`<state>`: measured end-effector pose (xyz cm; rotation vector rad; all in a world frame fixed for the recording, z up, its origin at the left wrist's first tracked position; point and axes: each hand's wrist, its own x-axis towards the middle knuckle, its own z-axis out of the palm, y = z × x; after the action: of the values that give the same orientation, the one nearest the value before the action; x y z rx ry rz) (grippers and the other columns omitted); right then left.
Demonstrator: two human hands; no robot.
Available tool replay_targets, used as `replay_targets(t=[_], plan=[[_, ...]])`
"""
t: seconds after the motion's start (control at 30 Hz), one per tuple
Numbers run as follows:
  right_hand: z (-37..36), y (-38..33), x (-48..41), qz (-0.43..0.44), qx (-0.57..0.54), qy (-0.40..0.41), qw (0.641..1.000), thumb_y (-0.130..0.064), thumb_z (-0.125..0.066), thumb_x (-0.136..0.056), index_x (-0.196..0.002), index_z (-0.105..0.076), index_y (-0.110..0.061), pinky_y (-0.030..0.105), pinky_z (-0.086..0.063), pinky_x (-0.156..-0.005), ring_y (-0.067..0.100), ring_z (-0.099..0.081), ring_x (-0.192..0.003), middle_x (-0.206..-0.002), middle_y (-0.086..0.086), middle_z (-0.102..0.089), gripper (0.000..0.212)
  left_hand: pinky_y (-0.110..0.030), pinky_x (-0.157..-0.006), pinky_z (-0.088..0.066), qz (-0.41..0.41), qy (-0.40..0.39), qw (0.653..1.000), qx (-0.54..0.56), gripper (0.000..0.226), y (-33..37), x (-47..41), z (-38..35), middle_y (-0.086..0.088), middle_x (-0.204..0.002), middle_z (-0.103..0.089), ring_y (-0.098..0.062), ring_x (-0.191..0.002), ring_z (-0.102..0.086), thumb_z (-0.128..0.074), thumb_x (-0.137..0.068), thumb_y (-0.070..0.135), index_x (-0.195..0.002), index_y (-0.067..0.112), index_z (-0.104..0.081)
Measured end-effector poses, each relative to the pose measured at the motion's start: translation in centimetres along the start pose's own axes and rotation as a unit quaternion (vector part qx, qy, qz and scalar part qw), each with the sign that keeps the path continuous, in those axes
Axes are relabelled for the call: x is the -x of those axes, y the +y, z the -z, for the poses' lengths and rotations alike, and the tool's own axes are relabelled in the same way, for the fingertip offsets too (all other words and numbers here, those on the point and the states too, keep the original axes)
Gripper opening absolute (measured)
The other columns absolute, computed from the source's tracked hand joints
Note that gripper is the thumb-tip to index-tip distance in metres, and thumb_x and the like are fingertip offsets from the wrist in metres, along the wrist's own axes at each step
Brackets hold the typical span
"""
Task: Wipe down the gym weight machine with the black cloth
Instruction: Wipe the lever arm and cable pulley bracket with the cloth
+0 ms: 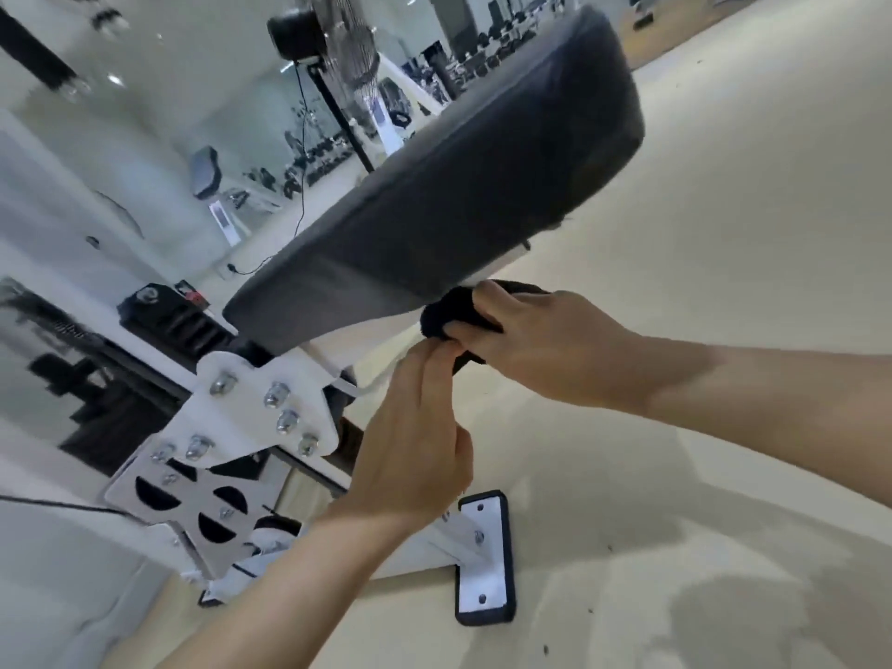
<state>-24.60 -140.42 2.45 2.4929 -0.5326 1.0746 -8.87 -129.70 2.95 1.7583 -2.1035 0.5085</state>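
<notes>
The right hand [545,340] is curled round the black cloth [444,311], fingers folded over the bunched fabric so that a rounded wad sticks out past the knuckles. The left hand [415,427] meets it from below, and its fingertips pinch a fold of the same cloth just under the right hand's fingers. So both hands hold the cloth, and it sits between them, right at the lower near edge of the padded seat [458,185]. Whether the wad actually touches the padding is hard to tell.

This looks like a pause to regather or refold the cloth rather than a wiping stroke: two hands on the fabric, none flat on the weight machine [256,403]. The next move likely calls for the left hand to let go and the right to press the wad against the seat's edge or underside and draw it along.

The right forearm reaches in from the right, nearly level, wrist straight. The left forearm rises from the lower left, with the wrist bent so the fingers point up towards the cloth.

Below the hands are the machine's white bolted plate and a black-rimmed foot plate [485,557] on the pale floor [724,330]. A standing fan [338,45] is behind the seat
</notes>
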Motion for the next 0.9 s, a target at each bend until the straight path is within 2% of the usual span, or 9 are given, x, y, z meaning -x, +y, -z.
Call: replay_targets(t=[0.17,0.27,0.37,0.47,0.53,0.7,0.77,0.83,0.9], plan=[[-0.1,3.3,2.7,-0.141,-0.162,0.103,0.971,-0.014,-0.045,-0.088,-0.112,-0.067,-0.011,0.027,-0.042,-0.044,0.020,-0.038,-0.054,-0.095,0.013,-0.053,0.032,-0.001,-0.102,-0.019,0.038,-0.020,0.999,0.013,0.088,5.1,-3.1,0.2,-0.006,-0.149,-0.033,-0.014,-0.135,-0.030,-0.055,-0.070,-0.011,-0.150,0.011,-0.023],[0.7,3.7,3.5,-0.200,-0.319,0.169,0.911,-0.014,-0.046,-0.094,-0.118,-0.068,-0.015,0.024,-0.047,-0.057,0.016,-0.048,-0.061,-0.105,0.009,-0.049,0.033,-0.017,-0.109,-0.032,0.094,-0.015,0.994,0.044,0.095,7.9,-4.6,0.8,0.003,-0.150,-0.028,-0.009,-0.137,-0.030,-0.053,-0.074,-0.010,-0.154,0.021,-0.012],[0.8,2.9,3.4,-0.287,-0.448,0.218,0.818,-0.006,-0.046,-0.093,-0.119,-0.068,-0.017,0.018,-0.051,-0.079,0.019,-0.061,-0.083,-0.116,0.004,-0.051,0.036,-0.039,-0.111,-0.038,0.126,-0.029,0.990,0.060,0.096,9.5,-4.9,1.1,0.006,-0.151,-0.025,-0.012,-0.141,-0.029,-0.050,-0.074,-0.006,-0.155,0.024,-0.008],[1.8,3.6,2.9,-0.398,-0.610,0.218,0.649,0.000,-0.056,-0.091,-0.113,-0.069,-0.026,0.024,-0.056,-0.080,0.012,-0.068,-0.088,-0.109,-0.008,-0.064,0.037,-0.041,-0.111,-0.038,0.164,-0.031,0.984,0.064,0.095,10.4,-4.9,0.6,0.006,-0.151,-0.025,-0.011,-0.141,-0.029,-0.045,-0.073,-0.001,-0.154,0.029,-0.006],[2.3,4.4,2.5,-0.411,-0.686,0.213,0.562,0.002,-0.060,-0.090,-0.108,-0.069,-0.031,0.014,-0.053,-0.078,0.003,-0.069,-0.088,-0.098,-0.014,-0.071,0.039,-0.036,-0.107,-0.043,0.198,-0.021,0.977,0.074,0.095,11.1,-4.8,0.2,0.005,-0.147,-0.030,-0.004,-0.136,-0.034,-0.044,-0.073,0.000,-0.154,0.030,-0.004],[1.3,4.4,1.9,-0.384,-0.793,0.170,0.441,0.018,-0.055,-0.084,-0.098,-0.071,-0.024,0.014,-0.054,-0.069,0.006,-0.071,-0.083,-0.088,-0.010,-0.075,0.047,-0.033,-0.100,-0.048,0.247,0.026,0.960,0.131,0.089,11.6,-5.1,-0.4,0.016,-0.144,-0.040,-0.012,-0.131,-0.044,-0.049,-0.078,-0.004,-0.152,0.036,-0.018],[0.2,2.9,1.6,-0.378,-0.812,0.123,0.427,0.019,-0.057,-0.081,-0.093,-0.069,-0.020,0.026,-0.057,-0.063,0.012,-0.071,-0.075,-0.082,-0.008,-0.075,0.043,-0.035,-0.090,-0.053,0.307,0.068,0.935,0.162,0.074,11.4,-5.1,-0.2,0.010,-0.132,-0.053,-0.016,-0.119,-0.055,-0.052,-0.083,-0.007,-0.141,0.035,-0.037],[-0.3,0.7,1.6,-0.349,-0.822,0.053,0.447,0.010,-0.064,-0.082,-0.093,-0.071,-0.018,0.035,-0.060,-0.066,0.015,-0.072,-0.073,-0.081,-0.006,-0.075,0.031,-0.026,-0.078,-0.055,0.400,0.119,0.887,0.198,0.058,11.0,-4.7,0.1,0.017,-0.112,-0.065,-0.007,-0.103,-0.064,-0.055,-0.087,-0.010,-0.125,0.035,-0.047],[-0.6,-0.5,2.2,-0.316,-0.819,0.022,0.478,0.000,-0.068,-0.084,-0.095,-0.073,-0.022,0.021,-0.057,-0.068,0.007,-0.070,-0.075,-0.079,-0.011,-0.073,0.025,-0.019,-0.070,-0.053,0.445,0.105,0.871,0.181,0.044,10.9,-4.1,0.9,0.020,-0.095,-0.069,-0.002,-0.088,-0.068,-0.062,-0.089,-0.002,-0.113,0.032,-0.050]])
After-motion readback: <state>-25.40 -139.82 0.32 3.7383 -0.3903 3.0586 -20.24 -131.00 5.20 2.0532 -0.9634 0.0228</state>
